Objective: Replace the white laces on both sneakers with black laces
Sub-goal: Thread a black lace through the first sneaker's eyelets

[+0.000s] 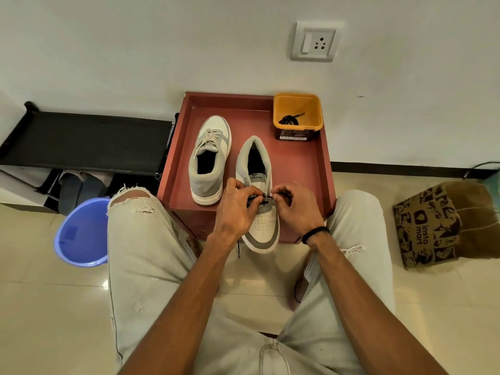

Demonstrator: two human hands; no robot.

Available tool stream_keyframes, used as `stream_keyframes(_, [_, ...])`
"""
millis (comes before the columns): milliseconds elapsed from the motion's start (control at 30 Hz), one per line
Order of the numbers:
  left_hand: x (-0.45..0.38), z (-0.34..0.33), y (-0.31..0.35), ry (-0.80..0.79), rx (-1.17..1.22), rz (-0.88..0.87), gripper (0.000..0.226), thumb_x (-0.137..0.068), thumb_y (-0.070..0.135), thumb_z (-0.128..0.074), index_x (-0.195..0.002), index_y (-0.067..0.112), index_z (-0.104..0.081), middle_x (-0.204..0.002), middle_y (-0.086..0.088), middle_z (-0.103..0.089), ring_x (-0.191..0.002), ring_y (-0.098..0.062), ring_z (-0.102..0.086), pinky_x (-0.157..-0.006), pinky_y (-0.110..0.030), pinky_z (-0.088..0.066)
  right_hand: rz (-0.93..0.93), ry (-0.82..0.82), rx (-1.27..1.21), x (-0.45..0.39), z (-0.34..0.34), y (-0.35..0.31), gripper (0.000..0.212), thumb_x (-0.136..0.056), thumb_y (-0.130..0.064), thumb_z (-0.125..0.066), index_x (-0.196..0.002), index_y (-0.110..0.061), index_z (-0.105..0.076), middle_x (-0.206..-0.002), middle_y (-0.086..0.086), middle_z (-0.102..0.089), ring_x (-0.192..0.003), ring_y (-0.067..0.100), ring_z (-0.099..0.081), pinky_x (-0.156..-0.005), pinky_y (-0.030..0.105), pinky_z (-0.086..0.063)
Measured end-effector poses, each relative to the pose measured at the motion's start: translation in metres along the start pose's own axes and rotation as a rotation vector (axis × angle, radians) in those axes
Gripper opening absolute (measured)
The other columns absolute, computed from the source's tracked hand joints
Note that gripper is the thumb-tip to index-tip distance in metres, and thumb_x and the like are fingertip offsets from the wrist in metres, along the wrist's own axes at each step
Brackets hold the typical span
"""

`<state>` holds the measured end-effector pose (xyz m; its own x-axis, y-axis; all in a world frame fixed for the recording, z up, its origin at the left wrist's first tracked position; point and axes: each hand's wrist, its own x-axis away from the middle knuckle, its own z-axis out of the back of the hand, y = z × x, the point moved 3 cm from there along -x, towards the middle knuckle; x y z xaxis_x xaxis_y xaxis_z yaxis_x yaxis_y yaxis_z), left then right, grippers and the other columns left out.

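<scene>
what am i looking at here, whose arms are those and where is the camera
There is no machine here. The single picture comes from a camera worn on a person's head, looking down at their own arms and knees. They sit before a red tray by a wall. On it lie two sneakers and an orange tub holding a black lace. The far sneaker still has its white lace. The near sneaker pokes over the tray's front edge, and both hands work on it: the left hand and right hand each pinch a black lace at its lowest eyelets. A blue bucket and a paper bag stand on the floor.
</scene>
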<state>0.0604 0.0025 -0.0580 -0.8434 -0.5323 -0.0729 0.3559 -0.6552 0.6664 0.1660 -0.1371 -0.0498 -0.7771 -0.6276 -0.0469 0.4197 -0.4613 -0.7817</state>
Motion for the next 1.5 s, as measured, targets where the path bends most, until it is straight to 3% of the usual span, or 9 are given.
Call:
stream_keyframes(167, [0.0,-0.001,-0.002,0.001,-0.001,-0.005,0.021,-0.097,0.03,-0.071,-0.116,0.023,-0.075,-0.111,0.001,-0.041,-0.097,-0.016,-0.055,-0.09,-0.04,-0.058,0.026,-0.049,0.102,-0.001,0.0,0.0,0.021,-0.091,-0.014,-0.076,-0.112,-0.016,-0.078,-0.092,0.0,-0.063,-0.08,0.012,-0.06,-0.075,0.017,-0.048])
stream_keyframes(433, [0.0,-0.002,-0.002,0.0,-0.012,0.004,0.022,-0.097,0.034,-0.07,-0.116,0.024,-0.075,-0.11,0.001,-0.042,-0.095,-0.014,-0.052,-0.089,-0.038,-0.058,0.004,0.035,0.226,-0.003,0.002,0.004,0.009,-0.096,-0.009,-0.066,-0.097,-0.009,-0.075,-0.096,0.006,-0.063,-0.087,0.02,-0.06,-0.079,0.032,-0.052])
stream_keyframes(567, [0.0,-0.003,-0.002,0.002,-0.016,0.012,0.021,-0.097,0.034,-0.07,-0.115,0.024,-0.075,-0.11,0.002,-0.041,-0.095,-0.014,-0.053,-0.088,-0.036,-0.058,-0.129,0.249,-0.065,-0.003,0.016,0.009,0.011,-0.093,-0.01,-0.07,-0.095,-0.02,-0.072,-0.1,0.0,-0.069,-0.085,0.005,-0.061,-0.078,0.007,-0.045])
stream_keyframes(767, [0.0,-0.002,-0.002,0.004,-0.009,0.016,0.02,-0.098,0.035,-0.07,-0.114,0.024,-0.075,-0.111,0.002,-0.041,-0.094,-0.012,-0.051,-0.087,-0.035,-0.058,-0.44,0.399,-0.769,-0.006,0.012,0.019,0.009,-0.096,-0.01,-0.07,-0.095,-0.019,-0.069,-0.091,0.001,-0.072,-0.082,0.013,-0.067,-0.082,0.039,-0.056])
stream_keyframes(933, [0.0,-0.003,-0.002,0.002,-0.007,0.022,0.019,-0.097,0.034,-0.07,-0.113,0.026,-0.075,-0.109,0.002,-0.041,-0.093,-0.013,-0.051,-0.085,-0.037,-0.058,-0.464,0.146,-1.299,-0.002,0.006,0.003,0.004,-0.104,-0.01,-0.056,-0.106,-0.014,-0.056,-0.094,0.014,-0.074,-0.087,0.028,-0.074,-0.086,0.043,-0.059])
stream_keyframes(1067, [0.0,-0.003,-0.002,0.007,-0.016,0.016,0.02,-0.097,0.034,-0.07,-0.115,0.026,-0.074,-0.11,0.002,-0.041,-0.093,-0.013,-0.051,-0.084,-0.038,-0.058,-0.352,0.097,-0.67,-0.004,0.0,0.003,0.005,-0.103,-0.011,-0.058,-0.105,-0.013,-0.062,-0.076,0.0,-0.065,-0.067,0.012,-0.061,-0.07,0.033,-0.055])
stream_keyframes(1200, [0.001,-0.003,-0.003,0.005,-0.009,0.003,0.02,-0.098,0.033,-0.069,-0.116,0.025,-0.074,-0.11,0.002,-0.041,-0.095,-0.015,-0.053,-0.085,-0.04,-0.058,-0.105,-0.022,-0.102,0.001,-0.004,-0.008,0.012,-0.102,-0.015,-0.057,-0.102,-0.016,-0.069,-0.094,-0.005,-0.071,-0.086,0.007,-0.065,-0.08,0.019,-0.052])
stream_keyframes(1333, [0.001,-0.003,-0.003,-0.005,-0.015,0.008,0.021,-0.098,0.033,-0.069,-0.117,0.024,-0.073,-0.111,0.002,-0.04,-0.097,-0.017,-0.055,-0.086,-0.042,-0.059,0.001,-0.09,0.167,0.001,-0.004,-0.009,0.014,-0.099,-0.016,-0.062,-0.104,-0.012,-0.075,-0.096,0.005,-0.064,-0.09,0.017,-0.056,-0.082,0.031,-0.047])
stream_keyframes(1500, [0.0,-0.004,-0.003,-0.003,-0.015,0.016,0.02,-0.097,0.034,-0.07,-0.115,0.025,-0.074,-0.111,0.001,-0.042,-0.097,-0.017,-0.054,-0.085,-0.042,-0.059,-0.026,-0.064,0.25,-0.001,-0.001,-0.002,0.015,-0.1,-0.017,-0.062,-0.102,-0.01,-0.075,-0.094,0.003,-0.052,-0.088,0.018,-0.052,-0.075,0.024,-0.036])
